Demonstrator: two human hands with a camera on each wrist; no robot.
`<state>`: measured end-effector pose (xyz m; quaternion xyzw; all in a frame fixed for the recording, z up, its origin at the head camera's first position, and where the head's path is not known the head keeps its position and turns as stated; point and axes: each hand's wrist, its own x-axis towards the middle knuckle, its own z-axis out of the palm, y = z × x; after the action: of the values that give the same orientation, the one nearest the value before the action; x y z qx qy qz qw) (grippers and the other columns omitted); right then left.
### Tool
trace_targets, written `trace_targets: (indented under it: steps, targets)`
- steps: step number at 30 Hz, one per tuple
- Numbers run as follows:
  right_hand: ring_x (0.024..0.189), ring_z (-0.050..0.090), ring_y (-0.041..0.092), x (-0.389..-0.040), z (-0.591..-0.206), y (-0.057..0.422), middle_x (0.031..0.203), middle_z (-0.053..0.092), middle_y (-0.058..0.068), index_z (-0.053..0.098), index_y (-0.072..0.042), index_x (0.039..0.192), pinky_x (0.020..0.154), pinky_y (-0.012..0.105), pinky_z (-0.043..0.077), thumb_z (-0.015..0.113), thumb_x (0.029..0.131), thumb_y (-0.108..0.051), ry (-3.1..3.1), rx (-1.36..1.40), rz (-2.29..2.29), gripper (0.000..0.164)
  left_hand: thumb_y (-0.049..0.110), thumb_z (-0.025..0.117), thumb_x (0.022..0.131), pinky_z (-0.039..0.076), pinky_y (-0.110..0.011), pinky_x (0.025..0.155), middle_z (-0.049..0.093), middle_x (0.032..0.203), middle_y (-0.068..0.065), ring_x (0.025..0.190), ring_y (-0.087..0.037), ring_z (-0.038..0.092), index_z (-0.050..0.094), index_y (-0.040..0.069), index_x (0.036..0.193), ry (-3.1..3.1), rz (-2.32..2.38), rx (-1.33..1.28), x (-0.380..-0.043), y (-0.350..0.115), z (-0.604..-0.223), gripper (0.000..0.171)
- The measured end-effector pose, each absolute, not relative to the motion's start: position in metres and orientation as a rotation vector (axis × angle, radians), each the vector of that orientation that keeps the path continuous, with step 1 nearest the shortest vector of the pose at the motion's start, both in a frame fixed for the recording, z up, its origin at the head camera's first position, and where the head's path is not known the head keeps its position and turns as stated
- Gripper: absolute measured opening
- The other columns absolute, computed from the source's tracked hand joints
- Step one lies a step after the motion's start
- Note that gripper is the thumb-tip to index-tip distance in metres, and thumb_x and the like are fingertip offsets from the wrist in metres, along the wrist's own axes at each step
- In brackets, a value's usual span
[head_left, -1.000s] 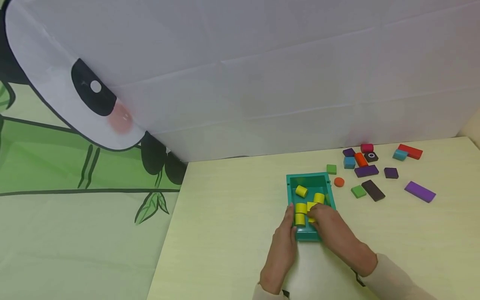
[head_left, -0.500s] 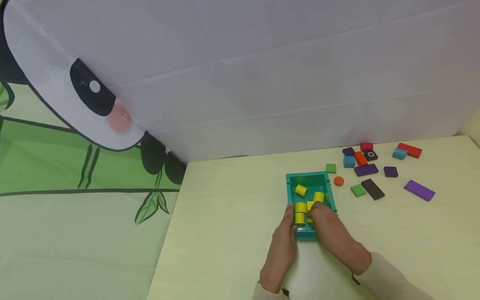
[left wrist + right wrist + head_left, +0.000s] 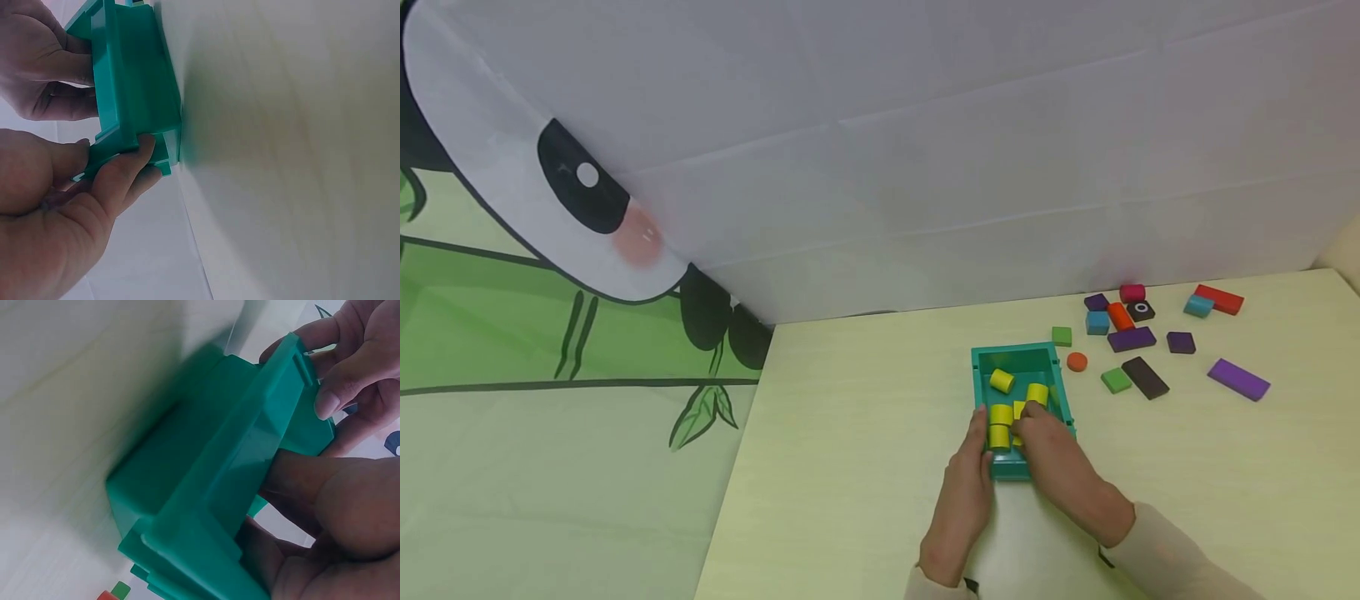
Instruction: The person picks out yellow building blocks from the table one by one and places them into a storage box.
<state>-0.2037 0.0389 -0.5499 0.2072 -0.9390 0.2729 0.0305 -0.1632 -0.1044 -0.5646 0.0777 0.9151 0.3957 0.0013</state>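
Observation:
A green plastic box (image 3: 1013, 347) stands on the table with several yellow blocks inside. My left hand (image 3: 962, 504) grips its left wall; in the left wrist view the thumb lies over the rim and the fingers are on the outside of the box (image 3: 140, 75). From the right, my right hand (image 3: 1063, 458) reaches into the box and pinches a yellow block (image 3: 1018, 408), mostly covered by the fingers. Two yellow cylinders, one (image 3: 1001, 414) behind the other (image 3: 999, 437), lie along the left wall. Another cylinder (image 3: 1002, 381) lies farther back. The right wrist view hides the right fingertips behind the rim.
Right of the box lie loose blocks: a green square (image 3: 1116, 381), a dark brown bar (image 3: 1145, 378), an orange disc (image 3: 1077, 362), a purple bar (image 3: 1238, 380) and a red bar (image 3: 1219, 300). A white cloth (image 3: 880, 192) hangs behind the table.
My right hand and forearm have shifted slightly left, covering more of the yellow block. The left hand keeps its grip on the box.

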Motion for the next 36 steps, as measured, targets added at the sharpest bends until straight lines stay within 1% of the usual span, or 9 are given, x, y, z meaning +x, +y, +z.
trace_targets:
  steps: [6,13,17,21,24,28,31,36]
  targets:
    - [0.068,0.045,0.016,-0.2055,-0.5518,0.0378,0.078,0.047,0.002,0.067,-0.002,0.082,0.065,0.030,0.050,0.071,0.071,0.007,-2.942,0.611,0.846,0.014,0.007,0.043,0.096,0.031,-0.034,0.104,0.019,0.147,0.011,0.129,-0.006,0.020,0.008,0.029,0.145,2.868,1.259,0.246,-0.1630,-0.1048,-0.5648,0.064]
    - [0.065,0.044,0.015,-0.2076,-0.5515,0.0359,0.076,0.046,0.002,0.066,-0.002,0.081,0.061,0.028,0.048,0.067,0.075,0.007,-2.993,0.579,0.893,0.011,0.008,0.043,0.096,0.030,-0.034,0.104,0.019,0.147,0.011,0.128,-0.006,0.020,0.007,0.031,0.144,2.866,1.259,0.238,-0.1634,-0.1049,-0.5657,0.064]
    - [0.065,0.044,0.015,-0.2077,-0.5508,0.0356,0.076,0.045,0.002,0.066,-0.002,0.081,0.061,0.027,0.047,0.067,0.076,0.007,-2.994,0.580,0.897,0.011,0.007,0.043,0.096,0.030,-0.034,0.104,0.019,0.147,0.010,0.128,-0.006,0.020,0.007,0.031,0.144,2.864,1.266,0.242,-0.1638,-0.1047,-0.5657,0.064]
    - [0.065,0.044,0.015,-0.2075,-0.5511,0.0355,0.077,0.046,0.002,0.066,-0.001,0.082,0.062,0.028,0.048,0.066,0.076,0.007,-2.988,0.580,0.897,0.011,0.006,0.043,0.096,0.030,-0.034,0.104,0.019,0.148,0.010,0.129,-0.007,0.020,0.010,0.025,0.146,2.867,1.266,0.252,-0.1638,-0.1047,-0.5658,0.062]
    - [0.065,0.044,0.015,-0.2071,-0.5509,0.0356,0.077,0.045,0.002,0.065,-0.001,0.082,0.061,0.028,0.047,0.065,0.077,0.008,-2.981,0.577,0.903,0.011,0.007,0.043,0.096,0.030,-0.034,0.104,0.019,0.148,0.010,0.129,-0.007,0.020,0.011,0.024,0.146,2.865,1.267,0.252,-0.1639,-0.1044,-0.5661,0.061]
    - [0.065,0.043,0.016,-0.2063,-0.5490,0.0358,0.076,0.045,0.002,0.066,-0.001,0.082,0.060,0.028,0.046,0.063,0.078,0.009,-2.983,0.580,0.905,0.011,0.007,0.043,0.096,0.031,-0.034,0.104,0.019,0.147,0.011,0.128,-0.006,0.020,0.008,0.030,0.145,2.864,1.261,0.240,-0.1636,-0.1037,-0.5665,0.064]
    - [0.066,0.043,0.016,-0.2056,-0.5477,0.0358,0.076,0.045,0.002,0.066,-0.001,0.083,0.061,0.028,0.047,0.062,0.078,0.009,-2.994,0.584,0.904,0.012,0.007,0.043,0.096,0.031,-0.034,0.104,0.019,0.147,0.011,0.128,-0.006,0.020,0.007,0.031,0.144,2.871,1.252,0.237,-0.1630,-0.1035,-0.5664,0.065]
    - [0.067,0.043,0.016,-0.2050,-0.5473,0.0358,0.077,0.045,0.003,0.066,-0.001,0.084,0.061,0.028,0.047,0.061,0.078,0.010,-2.988,0.584,0.902,0.013,0.007,0.043,0.096,0.030,-0.034,0.104,0.020,0.147,0.009,0.129,-0.007,0.020,0.007,0.029,0.145,2.877,1.249,0.235,-0.1627,-0.1030,-0.5655,0.064]
